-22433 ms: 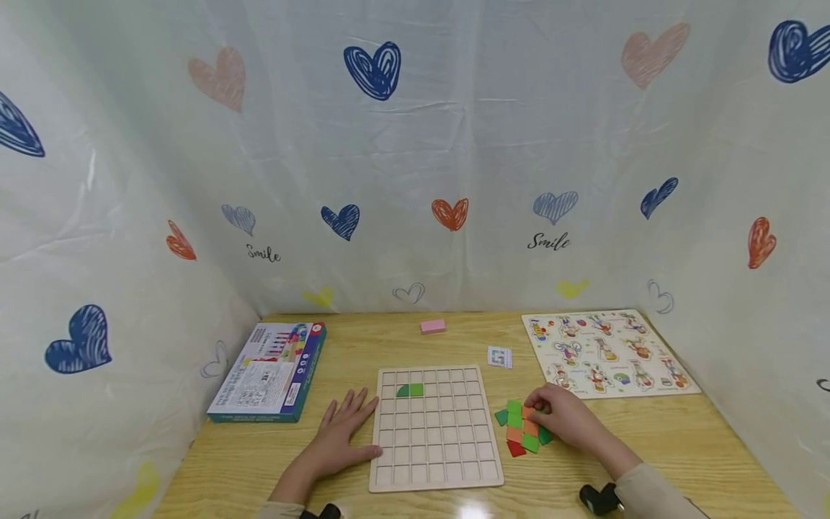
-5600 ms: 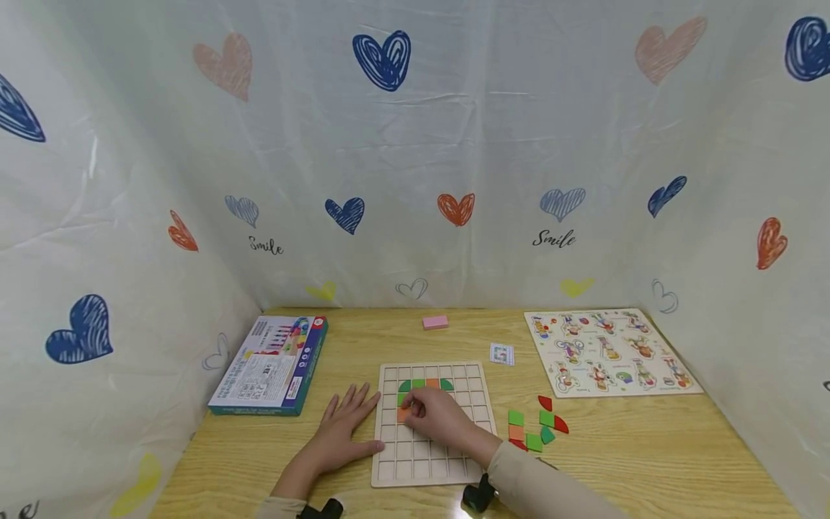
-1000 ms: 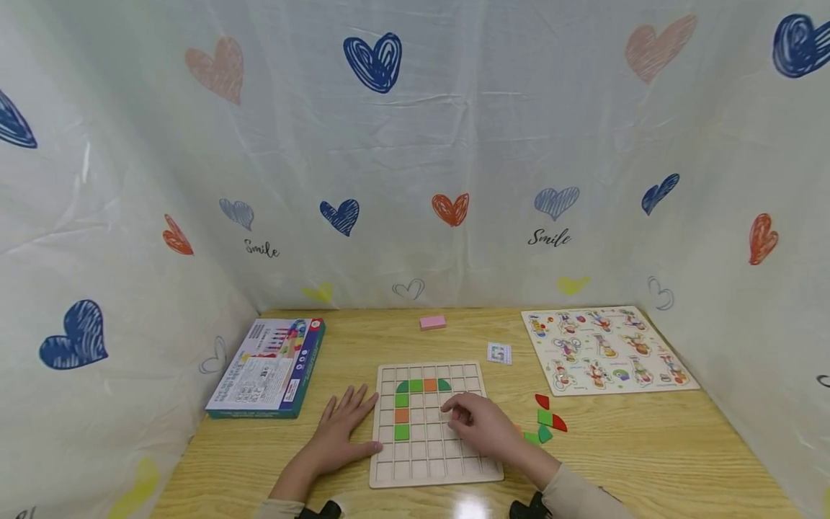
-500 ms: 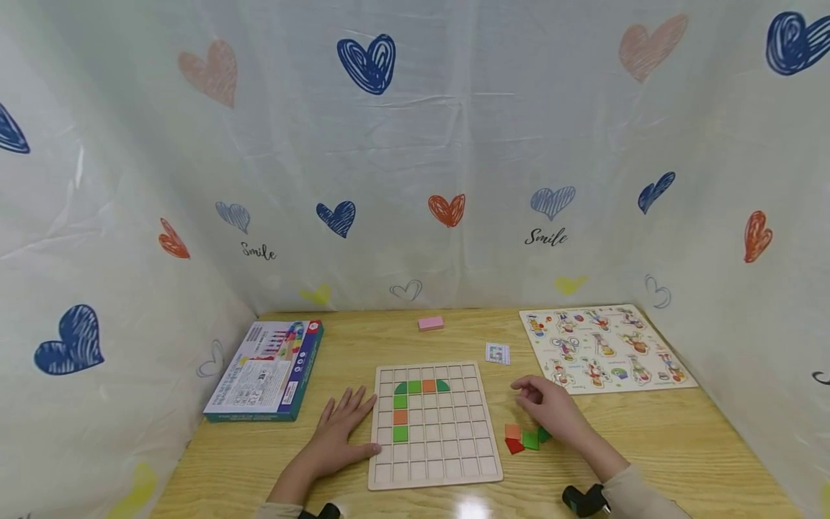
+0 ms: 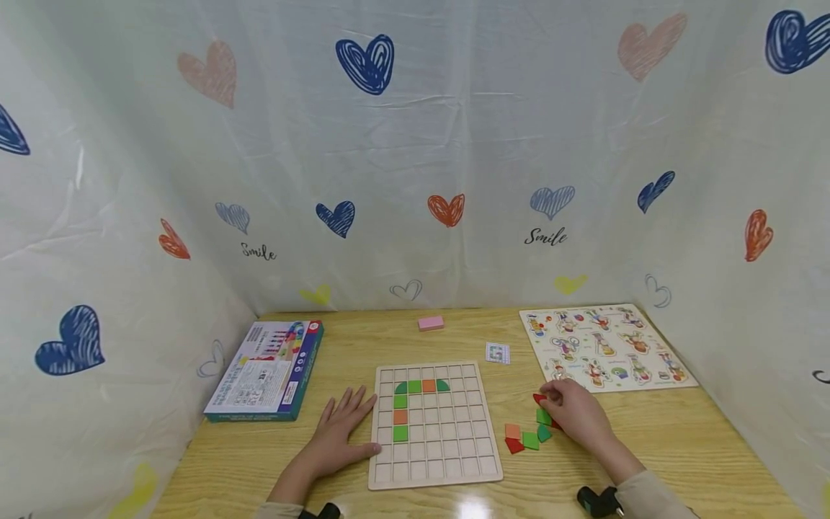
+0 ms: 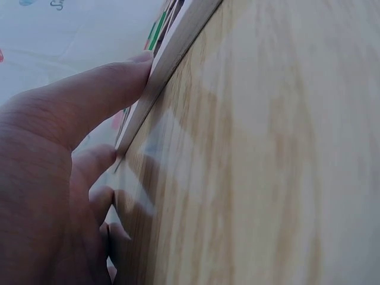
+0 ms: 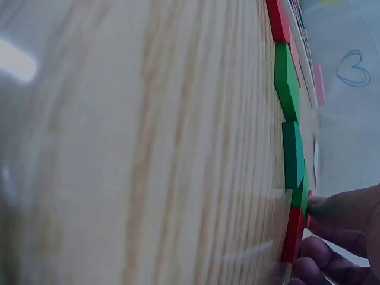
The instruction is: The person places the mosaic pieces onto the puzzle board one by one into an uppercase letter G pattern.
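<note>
My left hand (image 5: pixel 342 437) lies spread on the table, with its thumb and a fingertip against the left edge of the light wooden grid board (image 5: pixel 450 453). Green and orange squares and two dark green rounded pieces sit in the grid, forming a top row and a column down the left. To the right of the board, my right hand (image 5: pixel 578 414) pinches a red piece (image 5: pixel 538 398) between thumb and fingertips. Just below it are a green square (image 5: pixel 543 416), a dark green piece (image 5: pixel 544 433) and another red piece (image 7: pixel 292 235), partly hidden by the hand in the head view.
An orange square (image 5: pixel 512 431), a red piece (image 5: pixel 515 446) and a green square (image 5: pixel 530 440) lie beside the board. A small pattern card (image 5: pixel 498 352), a pink block (image 5: pixel 431 324), a picture board (image 5: pixel 616 360) and a flat box (image 5: pixel 264 371) stand farther back.
Over the last second my right hand has gone from above the board to the loose pieces on the right. Earlier, more tiles came onto the grid. The left hand stays put.
</note>
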Demonstrator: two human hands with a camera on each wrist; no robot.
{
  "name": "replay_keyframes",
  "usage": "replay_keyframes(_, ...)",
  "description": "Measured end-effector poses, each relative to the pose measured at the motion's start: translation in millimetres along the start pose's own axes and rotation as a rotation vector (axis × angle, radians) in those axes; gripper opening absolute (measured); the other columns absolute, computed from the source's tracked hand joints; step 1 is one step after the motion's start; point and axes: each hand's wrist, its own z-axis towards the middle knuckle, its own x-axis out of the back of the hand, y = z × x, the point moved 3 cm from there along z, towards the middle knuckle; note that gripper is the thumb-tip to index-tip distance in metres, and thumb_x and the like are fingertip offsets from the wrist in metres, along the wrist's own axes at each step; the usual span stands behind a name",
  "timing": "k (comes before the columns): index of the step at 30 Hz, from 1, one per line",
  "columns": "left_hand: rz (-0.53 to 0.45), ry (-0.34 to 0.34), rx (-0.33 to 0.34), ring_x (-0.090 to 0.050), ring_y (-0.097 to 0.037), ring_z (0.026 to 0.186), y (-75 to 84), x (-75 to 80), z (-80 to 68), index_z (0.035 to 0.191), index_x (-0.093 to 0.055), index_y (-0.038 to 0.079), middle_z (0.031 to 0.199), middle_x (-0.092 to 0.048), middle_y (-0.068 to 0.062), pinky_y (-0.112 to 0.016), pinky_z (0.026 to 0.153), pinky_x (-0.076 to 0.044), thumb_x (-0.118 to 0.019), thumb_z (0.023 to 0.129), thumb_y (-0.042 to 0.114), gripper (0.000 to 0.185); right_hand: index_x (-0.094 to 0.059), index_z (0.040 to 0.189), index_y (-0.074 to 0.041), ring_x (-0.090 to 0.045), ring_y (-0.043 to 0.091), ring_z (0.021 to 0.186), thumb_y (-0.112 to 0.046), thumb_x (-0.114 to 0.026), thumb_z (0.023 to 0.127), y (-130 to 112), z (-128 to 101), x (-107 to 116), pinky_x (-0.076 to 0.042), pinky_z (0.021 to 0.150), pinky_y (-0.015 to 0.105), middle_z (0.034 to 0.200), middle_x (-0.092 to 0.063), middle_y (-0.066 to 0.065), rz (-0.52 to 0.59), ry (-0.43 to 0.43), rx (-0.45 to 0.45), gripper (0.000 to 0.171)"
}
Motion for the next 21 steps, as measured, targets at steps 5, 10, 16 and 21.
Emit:
replay_keyframes(5,0.009,0.006,0.000,-0.008,-0.038,0.155,-1.1,-0.6,0.9,0.159,-0.038,0.018,0.168,-0.021,-0.012,-0.060,0.122,0.004,-0.071,0.086,0.061,0.091,-0.072,0.099,-0.007,-0.062,0.016,0.080,-0.013,-0.076,0.090,-1,3,0,-0.055,0.072,0.040,0.089,-0.066,0.000,-0.008,-0.028,-0.007,0.011)
replay_keyframes(10,0.004,0.006,-0.004,-0.009,-0.039,0.155,-0.2,-0.4,0.0,0.159,-0.038,0.018,0.168,-0.022,-0.012,-0.061,0.122,0.004,-0.072,0.086,0.060,0.091,-0.064,0.095,-0.012,-0.056,0.011,0.072,-0.011,-0.075,0.092,-1,5,-3,-0.048,0.065,0.033,0.081,-0.063,-0.005,0.034,-0.048,-0.005,0.011)
replay_keyframes(16,-0.001,-0.002,-0.010,-0.007,-0.040,0.155,0.8,0.0,0.4,0.159,-0.038,0.017,0.168,-0.021,-0.013,-0.061,0.121,0.005,-0.071,0.087,0.059,0.090,-0.065,0.097,-0.011,-0.059,0.010,0.075,-0.011,-0.071,0.095,-9,4,-7,-0.049,0.065,0.027,0.082,-0.062,-0.004,0.128,-0.017,-0.028,0.007)
replay_keyframes(21,-0.004,-0.004,-0.006,-0.007,-0.040,0.155,1.8,1.0,0.4,0.159,-0.037,0.017,0.168,-0.020,-0.013,-0.062,0.121,0.004,-0.071,0.087,0.059,0.091,-0.067,0.097,-0.015,-0.059,0.009,0.074,-0.012,-0.072,0.095,-29,4,-18,-0.049,0.064,0.023,0.082,-0.063,-0.006,0.221,-0.035,-0.008,0.006)
